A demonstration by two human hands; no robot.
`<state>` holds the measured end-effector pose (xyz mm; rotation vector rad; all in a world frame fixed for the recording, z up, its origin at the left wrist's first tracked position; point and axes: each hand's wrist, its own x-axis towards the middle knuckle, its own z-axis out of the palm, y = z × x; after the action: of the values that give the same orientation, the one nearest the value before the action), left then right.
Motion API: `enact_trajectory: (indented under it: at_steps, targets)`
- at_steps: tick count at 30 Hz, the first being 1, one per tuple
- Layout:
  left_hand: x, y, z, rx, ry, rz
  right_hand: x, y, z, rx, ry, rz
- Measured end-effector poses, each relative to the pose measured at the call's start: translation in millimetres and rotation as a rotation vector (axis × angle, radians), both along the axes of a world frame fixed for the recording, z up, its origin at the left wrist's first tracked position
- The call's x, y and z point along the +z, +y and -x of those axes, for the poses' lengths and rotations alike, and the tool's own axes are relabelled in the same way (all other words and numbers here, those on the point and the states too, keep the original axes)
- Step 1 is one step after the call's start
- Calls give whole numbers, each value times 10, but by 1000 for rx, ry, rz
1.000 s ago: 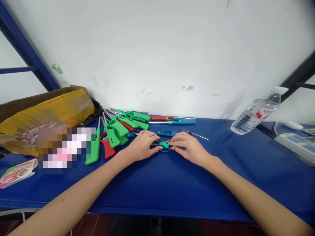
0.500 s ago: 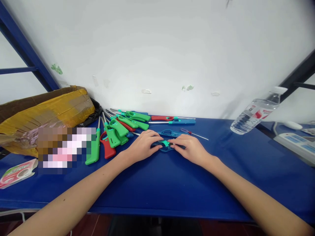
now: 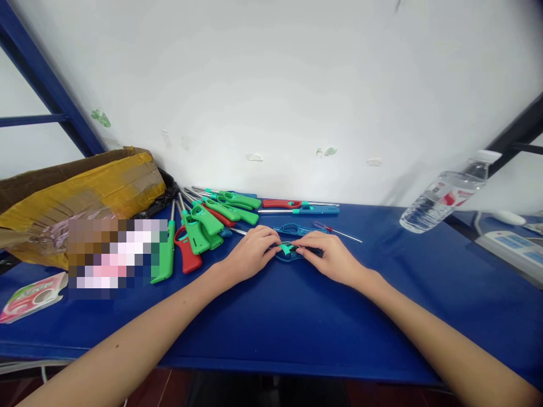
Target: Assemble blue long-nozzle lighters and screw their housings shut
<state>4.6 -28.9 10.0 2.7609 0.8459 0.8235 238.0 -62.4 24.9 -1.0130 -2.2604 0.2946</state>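
Between my hands lies an opened blue utility lighter (image 3: 290, 256) with a teal trigger piece (image 3: 287, 249) in its middle. My left hand (image 3: 255, 251) is closed on the lighter's left end, with the fingertips beside the teal piece. From the right, my right hand (image 3: 326, 253) pinches at its other end, near a dark inner part. Just behind them rests a separate blue handle shell (image 3: 292, 229). A small screwdriver (image 3: 339, 230) with a red and clear handle lies to the right of that shell.
Several green lighters (image 3: 203, 221) and a red lighter (image 3: 188, 251) are piled on the left. More lie along the wall. A taped cardboard box (image 3: 85, 192) stands far left; a water bottle (image 3: 445, 195) and a grey-white device (image 3: 513, 249) are at the right.
My left fingertips have drawn slightly away from the teal piece, showing more of it. My right fingers have shifted a little over the lighter. The whole view has moved slightly.
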Motion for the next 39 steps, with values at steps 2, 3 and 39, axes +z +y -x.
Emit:
enact_trajectory:
  at_steps: [2,3,39]
  targets:
    - [0,0,5,4,1,-20,12,15,-24,-20,-4,14]
    - [1,-1,8,6,4,-31,16,23,-37,-28,-6,17]
    - [25,-11,30,71,2,-175,7,106,-97,-214,54,97]
